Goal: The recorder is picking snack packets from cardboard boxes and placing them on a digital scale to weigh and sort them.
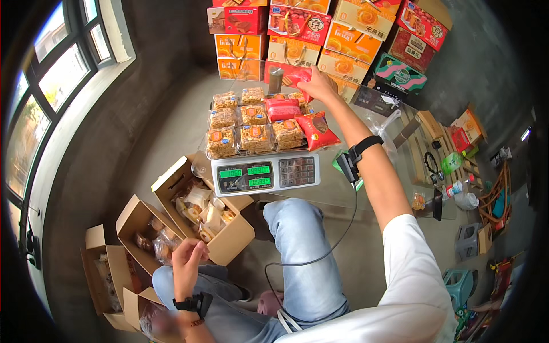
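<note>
My right hand (pixel 316 86) grips a red packet (pixel 294 74) above the far right of a pile of clear-wrapped snack bundles (pixel 253 136). Two more red packets, one flat (pixel 282 109) and one pillow-shaped (pixel 316 130), lie on the pile's right side. All of these rest on a scale (pixel 265 175) with green displays and a keypad, standing on a glass-topped table (pixel 343 197). My left hand (pixel 189 257) is low at the lower left, beside an open carton, fingers curled and nothing visible in them.
Stacked orange, red and cream gift boxes (pixel 294 23) stand behind the scale. Several open cartons (pixel 226 243) of packaged food sit on the left floor below a window. A black cable (pixel 311 257) hangs across my legs. Bottles (pixel 457 187), planks and stools crowd the right side.
</note>
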`<state>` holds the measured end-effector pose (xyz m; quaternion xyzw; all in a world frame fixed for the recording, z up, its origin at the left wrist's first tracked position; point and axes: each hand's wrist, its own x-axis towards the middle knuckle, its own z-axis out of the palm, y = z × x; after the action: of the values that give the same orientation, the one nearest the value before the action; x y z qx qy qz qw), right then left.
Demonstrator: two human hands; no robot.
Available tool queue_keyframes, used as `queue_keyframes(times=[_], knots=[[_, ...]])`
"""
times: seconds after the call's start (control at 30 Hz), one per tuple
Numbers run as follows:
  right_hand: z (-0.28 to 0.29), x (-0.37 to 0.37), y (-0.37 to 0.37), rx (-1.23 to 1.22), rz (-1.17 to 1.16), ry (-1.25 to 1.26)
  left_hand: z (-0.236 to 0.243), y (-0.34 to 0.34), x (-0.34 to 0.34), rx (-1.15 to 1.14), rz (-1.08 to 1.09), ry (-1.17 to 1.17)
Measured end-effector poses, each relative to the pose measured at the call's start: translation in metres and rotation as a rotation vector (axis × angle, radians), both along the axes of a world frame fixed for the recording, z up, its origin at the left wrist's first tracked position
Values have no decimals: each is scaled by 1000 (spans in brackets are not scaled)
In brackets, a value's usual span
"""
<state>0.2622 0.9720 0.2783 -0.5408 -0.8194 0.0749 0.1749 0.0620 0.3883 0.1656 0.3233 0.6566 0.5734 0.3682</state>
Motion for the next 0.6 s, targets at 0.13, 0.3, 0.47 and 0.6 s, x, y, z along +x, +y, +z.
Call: queue_keyframes(times=[0.13,0.3,0.47,0.6], knots=[[14,-28,7,105,242,63,2,-1,2,11,12,-14],[-10,-67,14,38,373,-99,1,-2,2,-22,41,29],[-17,-77,14,-260,494,-27,-5,-13,-4,14,81,-44],[-14,-66,13,-255,545,15,-1,-16,-7,4,92,-41]])
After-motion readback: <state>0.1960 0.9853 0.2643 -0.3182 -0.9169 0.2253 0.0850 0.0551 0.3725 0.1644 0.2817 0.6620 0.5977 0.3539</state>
